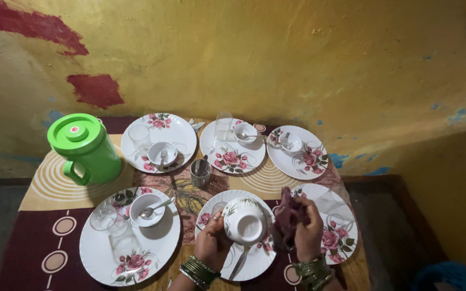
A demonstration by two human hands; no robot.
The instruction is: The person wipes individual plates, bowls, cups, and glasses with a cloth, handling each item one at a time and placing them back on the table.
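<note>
Both forearms are cut off by the bottom edge of the view, so only the bangled wrists and hands show. The left hand (211, 243) grips a small white bowl (244, 220) turned upside down, fingers (215, 222) curled round its near side; the bowl's inside is hidden and it hangs just above the rose-patterned plate (254, 258) at front centre. The right hand (308, 229) is closed round a bunched maroon cloth (289, 215), held just beside the bowl; whether cloth and bowl actually touch is hard to make out. A spoon (239, 261) lies on that plate, its bowl end hidden under the white bowl. Behind the right hand, the front right plate (346, 237) is partly covered, and a clear glass on it is barely visible. To the left sits a plate (114, 253) carrying a bowl with a spoon (148, 209) and a glass (103, 218). Three more set plates line the back by the yellow wall (297, 54), with a small metal cup (200, 172) between the rows and a green lidded jug (84, 148) at the back left corner. The tabletop (33, 248) is crowded; plates nearly meet, and the bare patterned covering shows mainly at the front left, with the right edge close beside the front right plate.
</note>
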